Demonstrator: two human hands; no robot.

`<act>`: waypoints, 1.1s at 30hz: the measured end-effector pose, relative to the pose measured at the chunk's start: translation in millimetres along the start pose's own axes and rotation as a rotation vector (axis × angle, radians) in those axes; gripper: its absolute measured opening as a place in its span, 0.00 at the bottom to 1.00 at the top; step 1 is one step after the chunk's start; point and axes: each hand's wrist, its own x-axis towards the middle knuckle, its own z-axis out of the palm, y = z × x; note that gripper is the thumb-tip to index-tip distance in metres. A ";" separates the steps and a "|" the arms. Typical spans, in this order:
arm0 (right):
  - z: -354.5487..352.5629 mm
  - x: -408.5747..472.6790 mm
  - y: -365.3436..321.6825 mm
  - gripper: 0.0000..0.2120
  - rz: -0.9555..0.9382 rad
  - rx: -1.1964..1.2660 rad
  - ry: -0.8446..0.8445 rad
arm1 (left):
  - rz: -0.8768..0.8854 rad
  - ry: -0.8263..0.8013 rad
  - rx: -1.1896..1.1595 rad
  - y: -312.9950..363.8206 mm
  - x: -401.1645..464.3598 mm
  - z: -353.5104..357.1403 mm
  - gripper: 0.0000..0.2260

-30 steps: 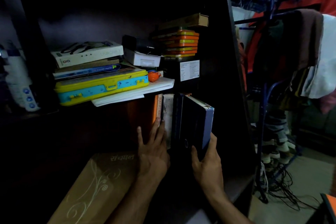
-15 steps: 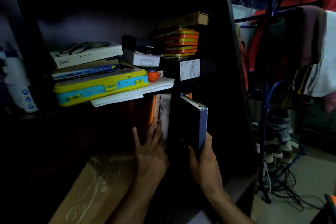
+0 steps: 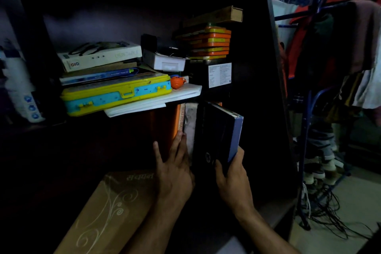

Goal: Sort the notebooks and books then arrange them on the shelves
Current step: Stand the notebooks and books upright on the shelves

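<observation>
A dark blue book (image 3: 219, 134) stands tilted on the lower shelf, its top leaning right. My right hand (image 3: 232, 177) grips its lower corner, thumb on the cover and fingers behind the blue spine. Left of it stand an orange book (image 3: 179, 117) and a grey-white book (image 3: 190, 123), upright. My left hand (image 3: 174, 171) presses flat against them with straight fingers. A tan book with white swirls (image 3: 107, 212) lies flat at the lower left.
The upper shelf holds a yellow and blue case (image 3: 115, 95), a white box (image 3: 99, 54), white papers (image 3: 156, 101), orange tins (image 3: 209, 42) and a black box with a label (image 3: 219, 75). A clothes rack (image 3: 309, 109) and cables stand to the right.
The dark blue book has gone further in beside the upright books, my right hand moving with it. My left hand stays pressed on the standing books.
</observation>
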 end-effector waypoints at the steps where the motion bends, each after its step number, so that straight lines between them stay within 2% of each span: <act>1: -0.1 0.3 0.1 0.24 0.002 0.006 0.007 | 0.001 0.002 -0.010 0.0 -0.2 -0.5 0.33; 6: 0.9 -0.9 1.5 0.26 -0.044 0.016 -0.006 | -0.016 -0.016 0.077 0.1 0.9 4.6 0.34; 13: -2.2 -0.3 3.3 0.33 -0.075 0.047 0.033 | -0.006 0.005 0.038 -0.5 0.2 4.0 0.37; 18: -1.3 -1.3 -9.6 0.35 -0.116 -0.051 -0.042 | -0.012 -0.010 0.026 -0.2 4.1 9.7 0.40; 24: -4.1 14.0 -19.0 0.32 -0.103 -0.068 -0.099 | 0.031 0.017 0.033 -2.0 2.5 11.4 0.41; 27: -6.6 30.1 -18.7 0.30 -0.108 -0.079 -0.135 | 0.058 0.038 -0.050 -2.9 4.9 10.6 0.40; 29: -6.1 39.7 -16.9 0.27 -0.113 -0.082 -0.178 | 0.095 0.177 -0.199 -5.1 7.8 12.4 0.37; 31: -1.5 46.2 -12.9 0.26 -0.102 -0.069 -0.200 | 0.136 0.460 -0.465 -5.2 7.9 13.9 0.28; 33: 7.9 50.2 -7.5 0.29 -0.096 -0.053 -0.183 | 0.018 0.767 -0.695 -7.9 6.6 17.6 0.22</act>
